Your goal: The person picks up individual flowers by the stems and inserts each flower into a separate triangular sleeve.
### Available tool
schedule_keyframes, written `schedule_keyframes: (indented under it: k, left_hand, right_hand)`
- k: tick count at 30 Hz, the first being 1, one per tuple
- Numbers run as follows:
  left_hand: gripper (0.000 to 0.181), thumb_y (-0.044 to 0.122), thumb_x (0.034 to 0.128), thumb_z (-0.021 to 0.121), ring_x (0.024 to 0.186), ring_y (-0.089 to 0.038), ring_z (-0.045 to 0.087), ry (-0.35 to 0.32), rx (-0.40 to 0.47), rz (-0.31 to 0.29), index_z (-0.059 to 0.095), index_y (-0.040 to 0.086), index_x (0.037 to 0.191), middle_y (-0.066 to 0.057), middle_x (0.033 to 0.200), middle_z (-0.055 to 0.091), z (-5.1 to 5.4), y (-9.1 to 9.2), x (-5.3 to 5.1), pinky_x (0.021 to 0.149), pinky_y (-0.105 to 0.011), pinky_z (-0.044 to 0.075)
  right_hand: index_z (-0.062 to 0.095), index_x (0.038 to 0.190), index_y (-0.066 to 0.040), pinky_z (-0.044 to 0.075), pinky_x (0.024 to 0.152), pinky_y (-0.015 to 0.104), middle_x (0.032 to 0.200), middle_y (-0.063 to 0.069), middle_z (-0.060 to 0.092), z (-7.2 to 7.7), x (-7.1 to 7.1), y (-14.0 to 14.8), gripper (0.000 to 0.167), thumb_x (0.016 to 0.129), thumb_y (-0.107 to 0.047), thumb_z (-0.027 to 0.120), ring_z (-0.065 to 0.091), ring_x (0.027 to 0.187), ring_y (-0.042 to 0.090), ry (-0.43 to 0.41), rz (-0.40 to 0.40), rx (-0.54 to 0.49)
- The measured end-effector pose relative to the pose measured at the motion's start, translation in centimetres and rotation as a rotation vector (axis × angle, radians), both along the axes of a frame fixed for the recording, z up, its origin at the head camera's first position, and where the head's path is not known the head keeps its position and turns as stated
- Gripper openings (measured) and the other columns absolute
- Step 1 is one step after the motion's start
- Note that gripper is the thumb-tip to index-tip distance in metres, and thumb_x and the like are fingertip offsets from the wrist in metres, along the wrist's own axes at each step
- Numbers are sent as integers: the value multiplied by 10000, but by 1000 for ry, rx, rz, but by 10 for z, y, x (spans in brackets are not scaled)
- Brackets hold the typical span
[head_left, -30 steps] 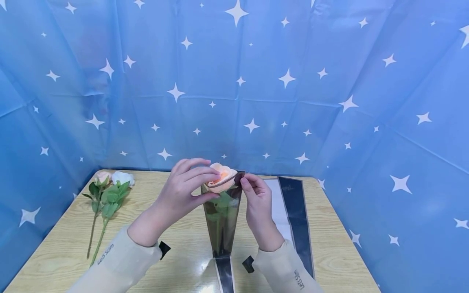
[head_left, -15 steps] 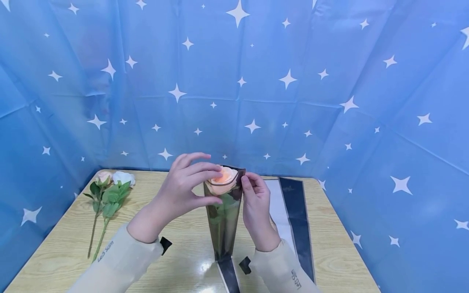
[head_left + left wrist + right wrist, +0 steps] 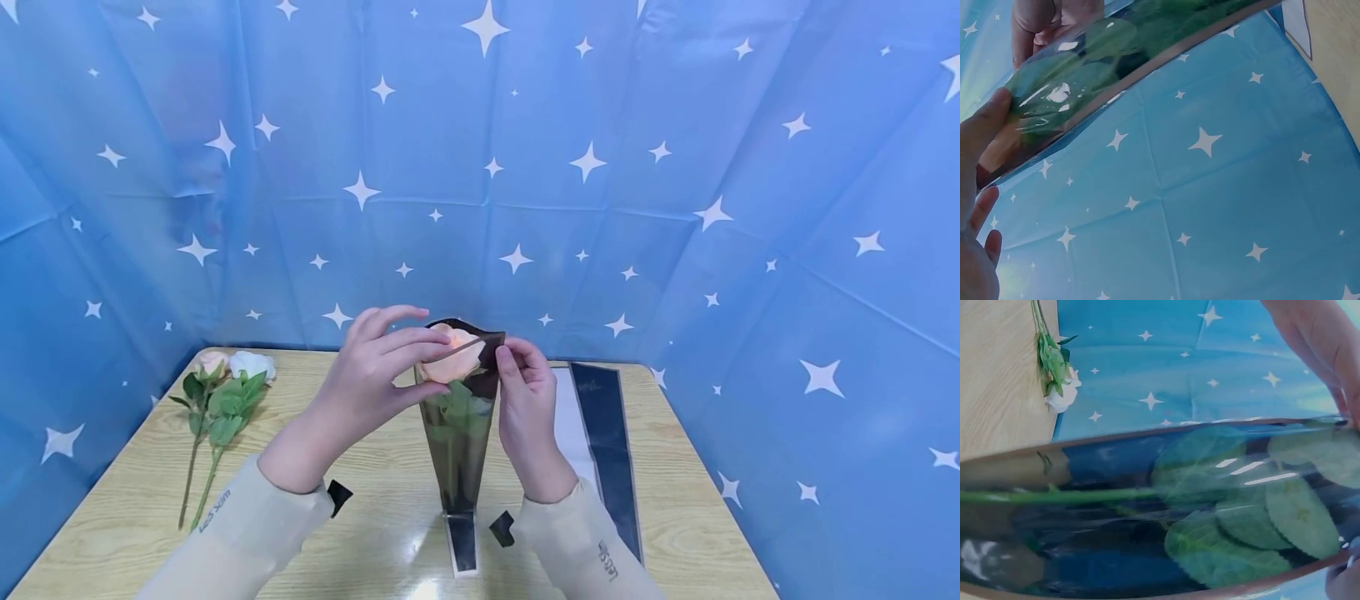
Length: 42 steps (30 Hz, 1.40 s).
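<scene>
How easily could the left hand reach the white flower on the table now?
Probably yes: the white flower lies on the person's left, and nothing seems to block the left hand. It grips the dark sleeve, though, so it may need to let go first.

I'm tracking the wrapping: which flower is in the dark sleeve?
The peach flower; the white flower and pale pink flower lie unwrapped at left on the table.

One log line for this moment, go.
Left hand: round top left of smoky transparent sleeve; right hand: pinches its top right; green-stemmed peach rose: inside; white rose: lying on wood-grain table.
</scene>
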State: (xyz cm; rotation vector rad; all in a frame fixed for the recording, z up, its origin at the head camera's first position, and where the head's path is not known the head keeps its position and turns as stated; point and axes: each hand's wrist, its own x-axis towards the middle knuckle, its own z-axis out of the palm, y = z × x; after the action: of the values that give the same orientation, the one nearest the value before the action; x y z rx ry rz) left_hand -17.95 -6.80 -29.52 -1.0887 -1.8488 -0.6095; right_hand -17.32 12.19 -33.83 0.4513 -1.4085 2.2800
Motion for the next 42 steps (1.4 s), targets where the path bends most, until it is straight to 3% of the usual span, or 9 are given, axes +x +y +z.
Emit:
schedule_keyframes:
  k: [6,12,16,21,27,32,38,42]
  left_hand:
    - [379,311,590,890,1125,-243,566,2,-25,38,730,135,886,13,917,732,5,-2,3,948,-462,397]
    - [454,300,580,897,1124,-259,565,18,-3,29,725,133,965,7,975,724,5,-2,2,941,-460,396]
    - [407,293,599,889,1129,-253,560,21,5,37,722,125,930,12,970,720,5,-2,2,945,-456,390]
    - [318,248,627,878,1086,-253,583,63,20,50,722,111,868,9,911,722,6,-3,0,928,-462,399]
    - [259,222,651,864,1008,-263,612,103,69,55,718,94,823,-5,823,714,6,-5,-1,869,-460,422]
    - [251,228,662,858,1003,-269,608,105,75,69,715,99,823,-8,812,713,6,-6,-2,863,-463,424]
    - [425,294,647,862,1046,-284,572,56,116,84,720,94,994,-37,963,718,3,-6,-2,873,-460,407]
    - [634,308,663,854,1107,-278,535,-93,211,40,622,62,1200,-93,1170,631,-3,-7,-3,950,-408,403]
  right_hand:
    - [648,957,-186,505,745,193,845,-40,618,3,-1,0,158,947,-61,552,580,819,84,-15,2,22]
    - [643,971,-182,506,751,196,861,-33,617,3,-1,0,151,953,-70,543,582,832,90,-25,7,19]
    - [645,968,-190,498,743,192,861,-39,617,4,0,-1,166,953,-62,540,577,830,84,-25,12,9]
    - [647,1026,-194,493,839,222,952,-47,643,2,0,-1,192,959,-59,528,596,924,91,-18,49,41]
    - [565,1238,-38,457,950,231,1150,-46,623,-6,0,3,277,974,-108,517,563,1105,102,-145,92,154]
    - [544,1250,40,474,879,215,1041,-63,638,-14,-1,4,319,970,-111,525,581,1009,86,-262,84,241]
    - [641,1026,-49,487,765,216,880,-55,635,-20,-2,0,121,935,-41,562,590,850,84,-270,21,195]
    - [638,978,-104,493,738,200,874,-41,630,-21,-3,-1,95,935,-53,570,590,827,76,-296,-23,96]
